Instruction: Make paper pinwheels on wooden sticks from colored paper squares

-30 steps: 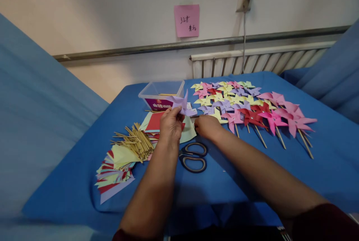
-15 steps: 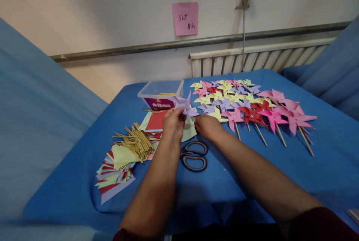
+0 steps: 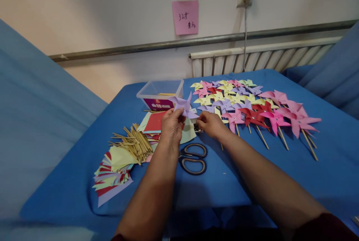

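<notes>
My left hand (image 3: 171, 125) is closed on a lilac paper pinwheel head (image 3: 183, 105), held up just above the table. My right hand (image 3: 211, 124) sits beside it with fingers pinched over a small dark thing on the table that I cannot make out. Black-handled scissors (image 3: 193, 158) lie just in front of both hands. Flat coloured paper sheets (image 3: 155, 122) rest under my left hand.
Finished pinwheels on sticks (image 3: 254, 112) cover the right of the blue table (image 3: 252, 173). A clear plastic box (image 3: 160, 94) stands behind. A bundle of wooden sticks (image 3: 134, 143) lies on a stack of cut paper (image 3: 112, 175) at left. A radiator (image 3: 252, 59) lines the wall.
My right hand has lifted slightly and shifted toward the lilac pinwheel, its fingers now pinched. My left hand has kept the pinwheel in about the same place.
</notes>
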`<state>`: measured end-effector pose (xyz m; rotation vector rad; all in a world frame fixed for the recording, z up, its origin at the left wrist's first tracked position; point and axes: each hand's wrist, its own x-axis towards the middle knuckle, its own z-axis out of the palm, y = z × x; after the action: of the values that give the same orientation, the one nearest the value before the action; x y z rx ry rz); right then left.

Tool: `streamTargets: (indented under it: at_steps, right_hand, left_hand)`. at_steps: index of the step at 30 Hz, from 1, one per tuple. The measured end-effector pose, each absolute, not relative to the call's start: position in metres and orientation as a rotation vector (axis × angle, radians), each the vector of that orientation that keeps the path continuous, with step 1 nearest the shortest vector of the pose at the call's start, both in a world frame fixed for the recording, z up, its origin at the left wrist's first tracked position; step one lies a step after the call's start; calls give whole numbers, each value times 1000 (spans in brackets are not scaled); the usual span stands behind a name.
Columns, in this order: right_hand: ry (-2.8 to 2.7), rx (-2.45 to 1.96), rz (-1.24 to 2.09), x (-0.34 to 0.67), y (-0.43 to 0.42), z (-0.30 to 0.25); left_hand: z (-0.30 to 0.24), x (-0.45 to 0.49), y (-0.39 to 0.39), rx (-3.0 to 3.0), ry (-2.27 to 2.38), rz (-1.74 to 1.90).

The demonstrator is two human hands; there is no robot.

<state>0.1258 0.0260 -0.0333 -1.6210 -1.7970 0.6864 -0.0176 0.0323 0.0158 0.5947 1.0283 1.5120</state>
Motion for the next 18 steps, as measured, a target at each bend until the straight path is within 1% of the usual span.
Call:
streamTargets:
  at_steps: [5,11,14,18]
  right_hand:
    - [-1947,-1666,573,124,25,-33]
    - [-2001,-1590,591,124,22,-27]
    - [-2004,-1634,570,123,21,-24]
    - [-1919,-1608,617,125,23,-26]
  left_hand:
    - [14,-17,32,624,1052,1501]
    - [13,-17,31,637,1047,1492]
    - [15,-16,30,639,1052,1489]
    - [14,-17,31,646,1069,1485]
